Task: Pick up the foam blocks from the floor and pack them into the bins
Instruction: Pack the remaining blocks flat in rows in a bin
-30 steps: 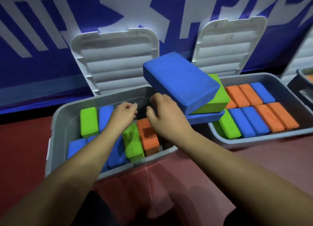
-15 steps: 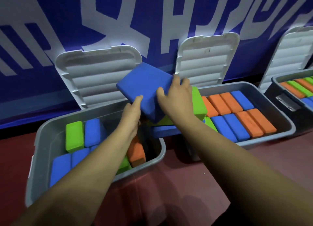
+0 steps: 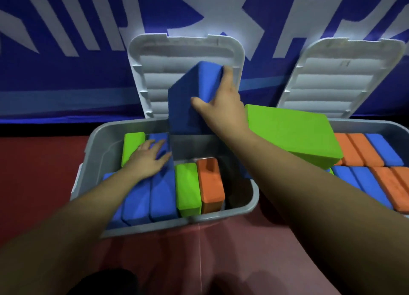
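The right hand (image 3: 221, 109) grips a large blue foam block (image 3: 188, 100), thumb spread across its near face and fingers wrapped over its far upper edge, so the block sits to the left of the palm and just beyond it. The block stands on end, tilted, above the far side of the left grey bin (image 3: 93, 162), its lower end about level with the far rim and in front of the bin's raised white lid (image 3: 186, 51). The left hand (image 3: 146, 162) lies flat with its fingers straight and spread, resting on the blue blocks (image 3: 155, 197) packed on edge at the left of that bin, beside a green block (image 3: 132, 144) at the far left. Right of those stand another green block (image 3: 188, 188) and an orange block (image 3: 210, 184), touching each other. A big green block (image 3: 287, 135) lies just right of the right forearm, over the edge of the right bin (image 3: 365, 126), which holds rows of orange and blue blocks (image 3: 358, 148).
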